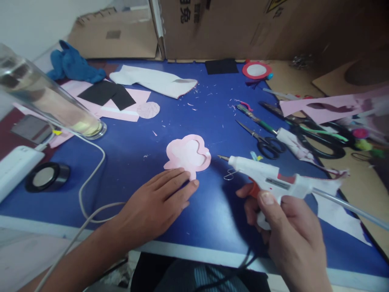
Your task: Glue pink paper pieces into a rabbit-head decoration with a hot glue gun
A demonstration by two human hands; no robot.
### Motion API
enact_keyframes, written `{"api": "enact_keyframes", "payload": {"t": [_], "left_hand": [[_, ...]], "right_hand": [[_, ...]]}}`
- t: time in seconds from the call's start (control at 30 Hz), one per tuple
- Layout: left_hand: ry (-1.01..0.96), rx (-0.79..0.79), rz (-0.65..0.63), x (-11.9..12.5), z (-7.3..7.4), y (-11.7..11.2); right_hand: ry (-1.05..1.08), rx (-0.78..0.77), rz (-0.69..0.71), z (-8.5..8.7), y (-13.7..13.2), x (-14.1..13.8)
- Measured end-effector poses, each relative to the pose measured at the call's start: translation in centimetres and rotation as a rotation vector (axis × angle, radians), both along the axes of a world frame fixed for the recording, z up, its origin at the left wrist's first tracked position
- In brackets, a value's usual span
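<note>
My right hand (288,231) grips a white hot glue gun (267,180), a finger on its orange trigger. The metal nozzle points left toward a pink flower-shaped paper cutout (188,154) lying on the blue table top (130,134). A clear glue stick (352,209) juts out of the gun's back to the right. My left hand (154,205) lies flat on the table with fingers stretched out, its fingertips touching the lower edge of the pink cutout.
Black-handled scissors (264,142), larger scissors (316,136) and pink paper scraps (331,107) lie at right. A clear glass tube (45,99), a black tape roll (47,176), a white cable (91,174) and a white box (15,168) are at left. Cardboard boxes (219,28) stand behind.
</note>
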State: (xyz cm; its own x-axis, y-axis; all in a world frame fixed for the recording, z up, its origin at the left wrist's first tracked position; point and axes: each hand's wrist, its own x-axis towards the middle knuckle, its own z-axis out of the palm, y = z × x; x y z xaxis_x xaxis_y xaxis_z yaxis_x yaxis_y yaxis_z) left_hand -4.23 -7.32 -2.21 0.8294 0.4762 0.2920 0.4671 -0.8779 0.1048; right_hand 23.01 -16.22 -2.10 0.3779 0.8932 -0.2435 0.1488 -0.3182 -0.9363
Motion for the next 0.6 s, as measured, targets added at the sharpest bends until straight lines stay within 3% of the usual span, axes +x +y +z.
{"api": "enact_keyframes", "payload": {"t": [0.17,0.37,0.6], "left_hand": [[0.015,-0.008,0.007,0.08,0.0,-0.2],[0.014,-0.026,0.079,-0.06,-0.51,-0.34],[0.066,-0.056,0.078,-0.03,-0.79,0.03]], "right_hand": [[0.006,0.021,0.032,-0.62,0.0,0.7],[-0.013,0.031,-0.005,-0.12,-0.08,0.16],[-0.03,0.029,0.026,-0.15,-0.05,0.37]]}}
